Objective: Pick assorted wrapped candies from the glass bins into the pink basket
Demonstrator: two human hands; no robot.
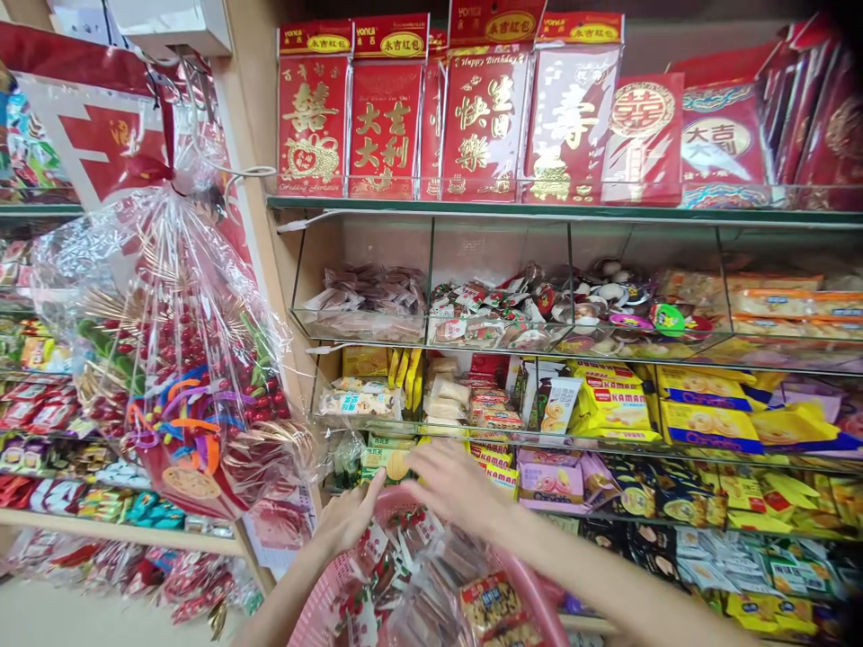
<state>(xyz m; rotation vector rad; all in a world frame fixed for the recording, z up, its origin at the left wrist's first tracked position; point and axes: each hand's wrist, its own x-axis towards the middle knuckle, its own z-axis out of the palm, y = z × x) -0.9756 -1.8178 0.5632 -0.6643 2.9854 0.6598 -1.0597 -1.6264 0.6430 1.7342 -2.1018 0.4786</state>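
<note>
Left hand (345,521) at pink basket (320,598) rim, thumb raised; grip not determinable. Basket near centre, heaped with packets (449,566) — uneven support could tip it, spilling some. Right hand (465,490) blurred over far rim, fingers extended, hold unclear; may knock shelf goods (387,456). Around: wrapped bouquet (195,377) crowds left; clear bin fronts (364,329), far side — barrier to reaching in; biscuit packs (707,422) right.

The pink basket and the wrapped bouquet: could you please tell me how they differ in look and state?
The pink basket is open at the top, while the bouquet is covered in clear plastic, gathered and tied above.
The basket contains small packets; the bouquet shows red berries and coloured strips.
The basket's wall has many small holes, whereas the bouquet's plastic is wrinkled and shiny.
Both have red among their contents.
</note>
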